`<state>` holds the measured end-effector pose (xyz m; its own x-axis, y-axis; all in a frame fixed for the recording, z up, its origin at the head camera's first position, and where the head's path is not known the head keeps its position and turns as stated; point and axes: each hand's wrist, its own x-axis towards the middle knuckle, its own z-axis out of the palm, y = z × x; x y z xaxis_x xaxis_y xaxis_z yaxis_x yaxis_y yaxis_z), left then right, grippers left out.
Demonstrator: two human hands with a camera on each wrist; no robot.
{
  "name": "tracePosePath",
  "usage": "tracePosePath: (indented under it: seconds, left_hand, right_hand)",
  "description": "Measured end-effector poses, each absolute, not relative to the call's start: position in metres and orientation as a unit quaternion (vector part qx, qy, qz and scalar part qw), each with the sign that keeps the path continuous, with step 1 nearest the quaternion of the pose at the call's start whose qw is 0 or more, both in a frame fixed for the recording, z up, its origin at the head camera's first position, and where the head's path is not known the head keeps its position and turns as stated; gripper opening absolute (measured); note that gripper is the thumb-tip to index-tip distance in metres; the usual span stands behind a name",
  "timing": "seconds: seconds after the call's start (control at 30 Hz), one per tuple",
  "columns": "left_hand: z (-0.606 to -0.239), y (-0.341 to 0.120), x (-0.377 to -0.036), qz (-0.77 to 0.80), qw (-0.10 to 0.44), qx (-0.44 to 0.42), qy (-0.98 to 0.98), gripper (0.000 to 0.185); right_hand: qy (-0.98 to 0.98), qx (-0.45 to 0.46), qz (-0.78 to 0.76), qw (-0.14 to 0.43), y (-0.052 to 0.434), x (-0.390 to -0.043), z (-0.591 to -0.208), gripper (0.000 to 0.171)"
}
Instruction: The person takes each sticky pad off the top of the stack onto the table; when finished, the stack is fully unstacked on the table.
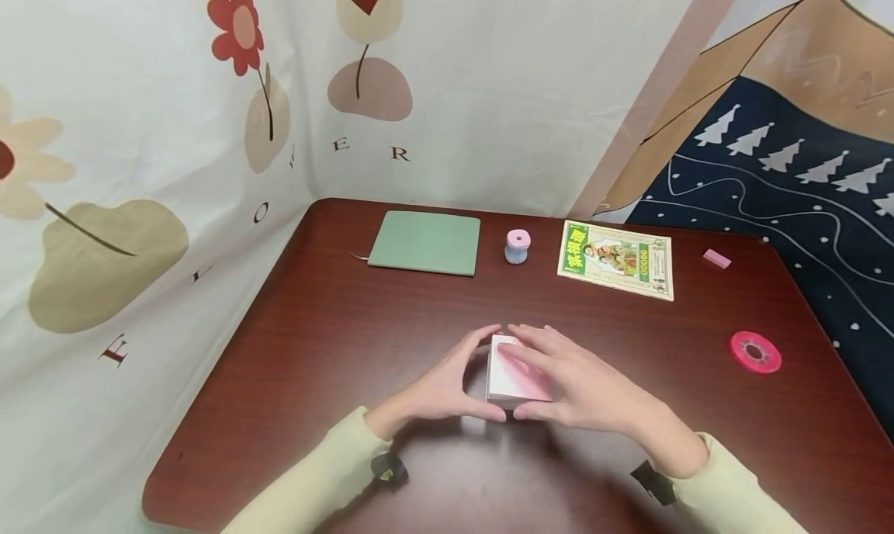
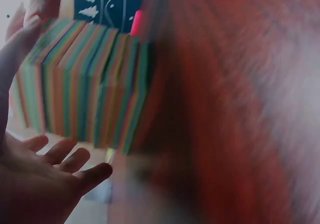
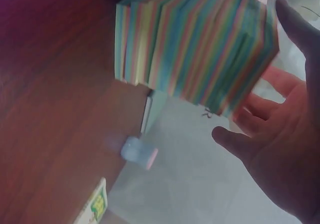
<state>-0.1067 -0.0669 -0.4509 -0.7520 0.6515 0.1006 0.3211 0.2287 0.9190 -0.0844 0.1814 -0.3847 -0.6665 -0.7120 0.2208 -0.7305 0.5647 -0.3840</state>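
Observation:
Between both hands is a thick block of note paper (image 1: 504, 379). Its top sheet fades from white to pink, and its sides show many thin coloured stripes. My left hand (image 1: 443, 386) holds it by the left part, thumb along the near side and fingertips at the far left corner; a gap shows at the palm. My right hand (image 1: 576, 375) holds the right part, thumb at the near edge, fingers reaching over the top and far edge. In the left wrist view the striped sides of the block (image 2: 85, 84) face the camera. Whether it touches the table cannot be told.
On the brown table (image 1: 335, 324) lie a green notebook (image 1: 426, 243), a pink and blue spool-shaped thing (image 1: 518, 247), an illustrated booklet (image 1: 618, 260), a small pink block (image 1: 717, 259) and a bright pink ring (image 1: 755, 352). Printed cloth (image 1: 489, 91) hangs behind the table.

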Motion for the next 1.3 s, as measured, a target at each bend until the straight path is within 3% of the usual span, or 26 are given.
tracePosePath:
  seconds: [0.33, 0.63, 0.83, 1.03, 1.3]
  left_hand:
    - [-0.458, -0.051, -0.106, 0.560, 0.112, 0.306, 0.762, 0.082]
    - [-0.458, -0.051, -0.106, 0.563, 0.107, 0.305, 0.761, 0.083]
    - [-0.458, -0.051, -0.104, 0.564, 0.119, 0.289, 0.765, 0.083]
    - [-0.446, -0.050, -0.099, 0.581, 0.129, 0.284, 0.752, 0.082]
    - [-0.419, -0.051, -0.093, 0.576, 0.134, 0.283, 0.755, 0.078]
  right_hand:
    - [-0.876, 0.411, 0.250, 0.030, 0.177, -0.089, -0.386, 0.071]
    - [-0.876, 0.403, 0.262, 0.040, 0.182, -0.093, -0.377, 0.069]
    - [-0.895, 0.334, 0.295, 0.037, 0.202, -0.114, -0.367, 0.071]
    - [-0.921, 0.247, 0.298, 0.042, 0.229, -0.154, -0.396, 0.070]
    - [-0.948, 0.205, 0.242, -0.013, 0.241, -0.182, -0.444, 0.068]
